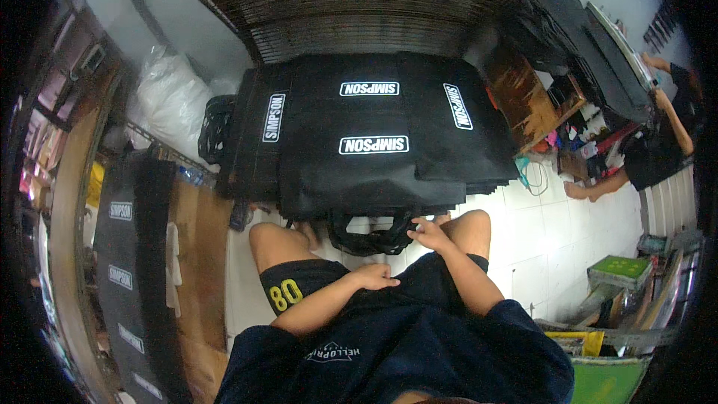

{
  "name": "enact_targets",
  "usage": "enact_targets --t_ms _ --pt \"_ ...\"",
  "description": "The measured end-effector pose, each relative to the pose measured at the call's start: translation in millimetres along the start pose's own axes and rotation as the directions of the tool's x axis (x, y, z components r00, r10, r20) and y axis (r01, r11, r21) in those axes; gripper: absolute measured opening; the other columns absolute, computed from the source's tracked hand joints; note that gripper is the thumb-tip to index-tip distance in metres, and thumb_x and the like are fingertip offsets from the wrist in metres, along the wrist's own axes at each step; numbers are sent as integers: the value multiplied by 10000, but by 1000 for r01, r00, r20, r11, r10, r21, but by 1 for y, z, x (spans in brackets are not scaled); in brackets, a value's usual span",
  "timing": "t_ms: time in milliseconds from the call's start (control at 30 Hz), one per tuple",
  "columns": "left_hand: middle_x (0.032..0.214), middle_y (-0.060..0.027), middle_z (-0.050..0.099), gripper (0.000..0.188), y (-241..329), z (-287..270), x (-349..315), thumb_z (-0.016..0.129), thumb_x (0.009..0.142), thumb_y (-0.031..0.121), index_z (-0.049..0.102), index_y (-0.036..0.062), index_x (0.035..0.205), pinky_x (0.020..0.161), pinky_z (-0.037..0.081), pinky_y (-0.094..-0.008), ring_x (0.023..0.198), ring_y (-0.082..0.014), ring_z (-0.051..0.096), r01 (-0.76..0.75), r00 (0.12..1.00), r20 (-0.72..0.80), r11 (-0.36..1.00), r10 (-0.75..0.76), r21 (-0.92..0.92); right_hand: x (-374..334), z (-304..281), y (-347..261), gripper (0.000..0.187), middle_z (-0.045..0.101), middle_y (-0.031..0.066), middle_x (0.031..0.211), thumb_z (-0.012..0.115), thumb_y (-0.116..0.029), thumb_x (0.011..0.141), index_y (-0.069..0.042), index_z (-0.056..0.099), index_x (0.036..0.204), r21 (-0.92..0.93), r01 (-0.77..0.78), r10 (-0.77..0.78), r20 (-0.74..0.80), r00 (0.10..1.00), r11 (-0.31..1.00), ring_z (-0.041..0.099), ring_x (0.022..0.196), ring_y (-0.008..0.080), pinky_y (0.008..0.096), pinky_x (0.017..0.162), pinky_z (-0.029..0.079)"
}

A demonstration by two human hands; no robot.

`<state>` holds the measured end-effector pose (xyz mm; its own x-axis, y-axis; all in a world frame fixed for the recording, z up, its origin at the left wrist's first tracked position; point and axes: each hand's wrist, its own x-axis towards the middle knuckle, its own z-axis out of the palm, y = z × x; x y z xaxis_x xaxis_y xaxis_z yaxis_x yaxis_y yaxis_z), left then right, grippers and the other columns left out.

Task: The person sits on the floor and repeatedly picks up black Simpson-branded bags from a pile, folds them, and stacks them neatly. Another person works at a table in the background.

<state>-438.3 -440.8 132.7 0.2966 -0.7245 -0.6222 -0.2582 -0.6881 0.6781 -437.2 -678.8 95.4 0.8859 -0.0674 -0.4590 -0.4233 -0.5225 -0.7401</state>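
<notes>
A broad stack of black fabric bags (351,116) with white printed labels lies in front of my knees. Their black looped handles (366,242) hang over the near edge, between my legs. My right hand (428,235) is at the right end of these loops, its fingers apart and partly bent. Its fingertips meet the handles or come very close; I cannot tell which. Over my lap, my left hand (376,277) lies loosely with fingers stretched toward the right, holding nothing. It is apart from the bags.
A wire rack (359,11) rises behind the stack. More black printed bags (134,254) lie along a wooden bench (200,277) at left, near a white plastic bag (170,97). At right, a co-worker's hands (660,78) touch a framed panel (617,37). Tiled floor (538,239) lies between.
</notes>
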Motion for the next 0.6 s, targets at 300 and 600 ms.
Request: enact_targets --t_ms 300,600 --pt "890 -151 634 569 1 1 -2 552 778 606 611 53 898 746 464 -384 861 -296 608 -13 1000 19 1000 13 0 2 -1 -3 575 636 162 919 664 -347 792 -24 484 1233 -49 -21 22 13 1000 999 608 857 255 350 763 476" --pt "893 -150 633 601 -21 12 15 528 775 637 607 57 908 748 460 -382 866 -303 607 -34 999 23 999 34 18 6 2 3 587 630 180 918 665 -378 785 -39 492 1231 -16 -10 10 37 999 1000 614 851 248 338 749 481"
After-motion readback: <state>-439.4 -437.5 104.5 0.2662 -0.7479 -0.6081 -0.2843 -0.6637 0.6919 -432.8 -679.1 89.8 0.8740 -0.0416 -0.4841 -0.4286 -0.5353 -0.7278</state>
